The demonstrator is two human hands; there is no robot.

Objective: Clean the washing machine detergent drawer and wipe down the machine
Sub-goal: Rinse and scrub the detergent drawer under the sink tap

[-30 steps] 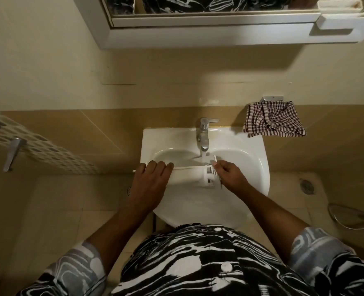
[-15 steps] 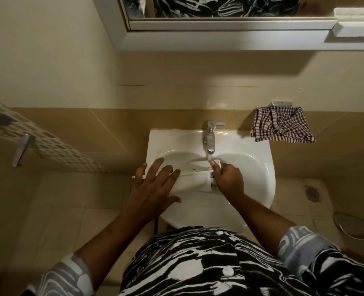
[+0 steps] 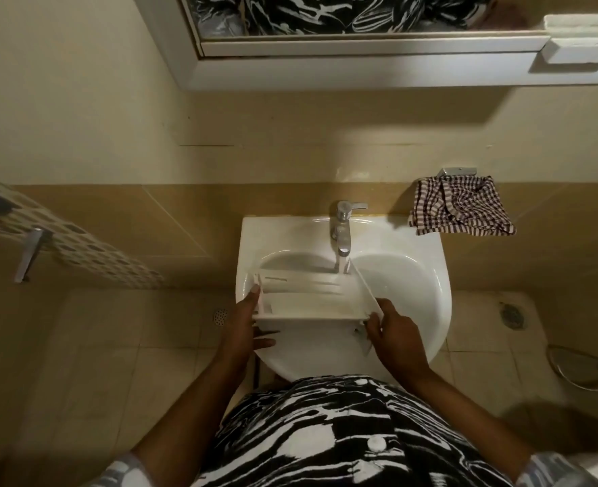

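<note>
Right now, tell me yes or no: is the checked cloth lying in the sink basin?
No, the checked cloth hangs from a metal wall holder beside the sink, outside its basin.

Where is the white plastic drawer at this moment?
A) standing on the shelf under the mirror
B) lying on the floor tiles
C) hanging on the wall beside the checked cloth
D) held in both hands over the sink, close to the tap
D: the left hand and the right hand each hold one end of the drawer above the sink, with its far edge just below the tap.
</note>
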